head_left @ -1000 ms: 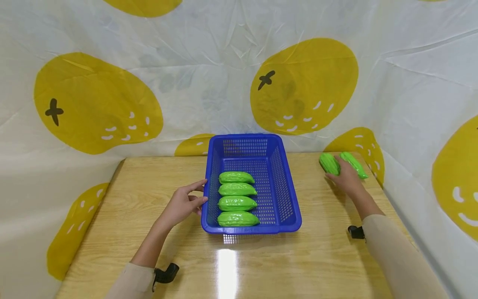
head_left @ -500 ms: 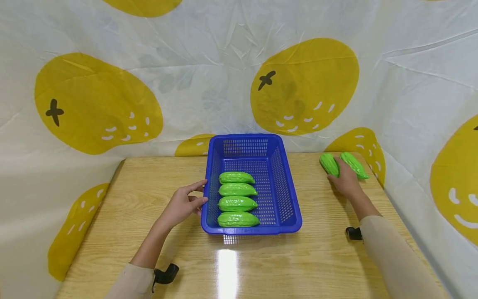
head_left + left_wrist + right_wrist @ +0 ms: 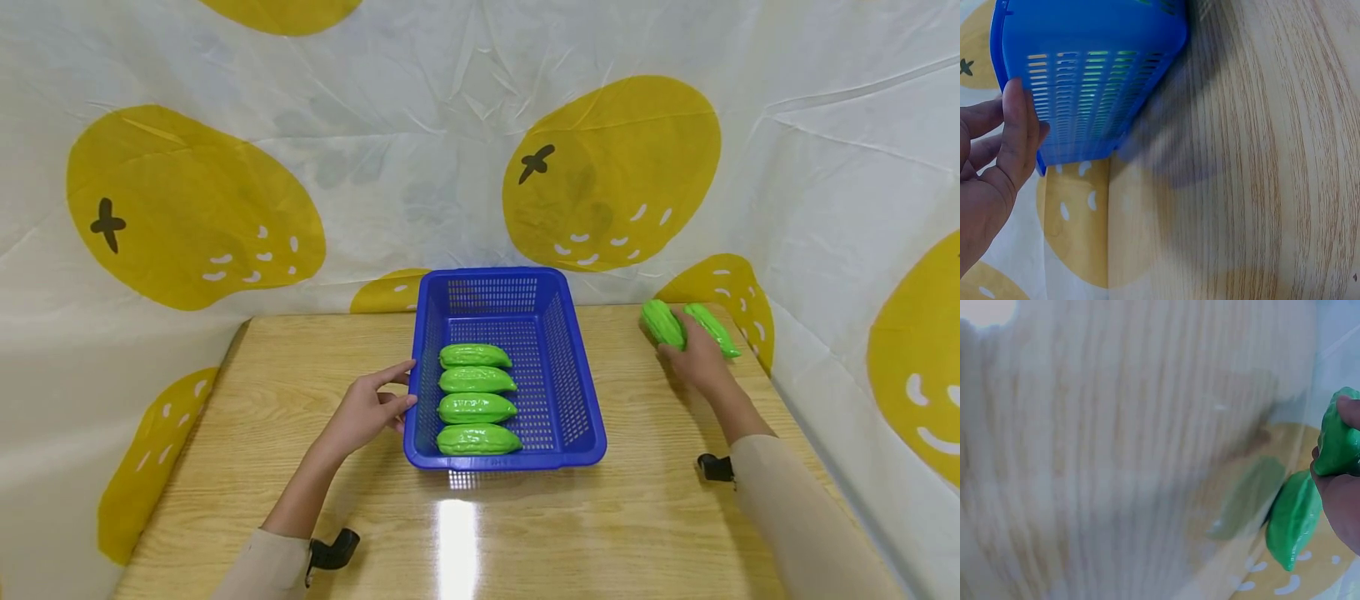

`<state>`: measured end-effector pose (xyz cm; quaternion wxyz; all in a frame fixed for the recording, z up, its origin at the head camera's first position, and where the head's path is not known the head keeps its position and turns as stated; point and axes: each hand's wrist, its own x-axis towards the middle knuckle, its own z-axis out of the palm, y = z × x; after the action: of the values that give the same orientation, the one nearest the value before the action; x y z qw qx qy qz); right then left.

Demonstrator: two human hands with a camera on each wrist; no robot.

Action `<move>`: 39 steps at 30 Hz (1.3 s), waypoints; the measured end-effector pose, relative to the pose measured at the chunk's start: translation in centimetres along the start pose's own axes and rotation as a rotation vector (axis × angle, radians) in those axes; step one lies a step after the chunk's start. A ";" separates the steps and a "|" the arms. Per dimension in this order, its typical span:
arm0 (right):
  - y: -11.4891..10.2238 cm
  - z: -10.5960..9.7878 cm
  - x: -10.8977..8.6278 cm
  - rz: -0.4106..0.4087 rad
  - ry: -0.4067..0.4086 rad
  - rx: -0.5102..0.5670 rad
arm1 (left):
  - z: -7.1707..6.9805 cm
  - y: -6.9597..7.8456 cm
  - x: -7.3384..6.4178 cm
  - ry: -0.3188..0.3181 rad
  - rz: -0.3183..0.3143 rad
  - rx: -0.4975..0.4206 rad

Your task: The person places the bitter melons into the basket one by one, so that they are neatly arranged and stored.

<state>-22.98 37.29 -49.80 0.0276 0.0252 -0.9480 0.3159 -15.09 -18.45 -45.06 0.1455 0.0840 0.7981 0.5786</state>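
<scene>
In the head view, a blue plastic basket [image 3: 581, 417] holds several bright green bitter melons [image 3: 477, 408], laid crosswise in a column along its left side. My left hand [image 3: 367, 412] touches the basket's left rim; in the left wrist view its fingers [image 3: 1015, 119] lie fairly straight against the outer wall, just under the rim. At the table's far right corner my right hand [image 3: 697, 354] grips a bitter melon [image 3: 662, 323] between thumb and fingers. That held melon [image 3: 1335, 440] appears raised over the table in the right wrist view. Beside it lies another bitter melon [image 3: 712, 329].
The wooden table [image 3: 322, 350] ends at a white cloth [image 3: 405, 167] printed with yellow fruit, which hangs at the back and both sides. A glare spot [image 3: 456, 542] shines on the table in front of the basket.
My right hand has closed around the left of the two loose bitter melons and shifted it slightly up and away. The left hand and the basket stay where they were.
</scene>
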 end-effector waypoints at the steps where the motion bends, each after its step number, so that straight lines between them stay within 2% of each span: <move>1: -0.2 -0.1 0.0 -0.010 0.005 0.006 | 0.0 0.0 0.0 -0.001 0.003 0.003; 10: -2.3 -1.3 0.0 -0.072 0.036 -0.020 | 0.1 0.2 0.0 0.003 -0.011 0.009; 26: -9.5 -2.6 1.0 -0.240 0.059 0.031 | 0.1 0.0 0.1 -0.007 0.009 -0.007; 39: -14.6 -2.1 2.8 -0.245 -0.041 0.011 | 0.1 0.4 0.1 0.005 -0.018 0.014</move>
<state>-24.75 26.77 -39.21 0.0463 0.1474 -0.9364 0.3150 -15.13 -18.24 -44.75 0.1480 0.0764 0.8033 0.5718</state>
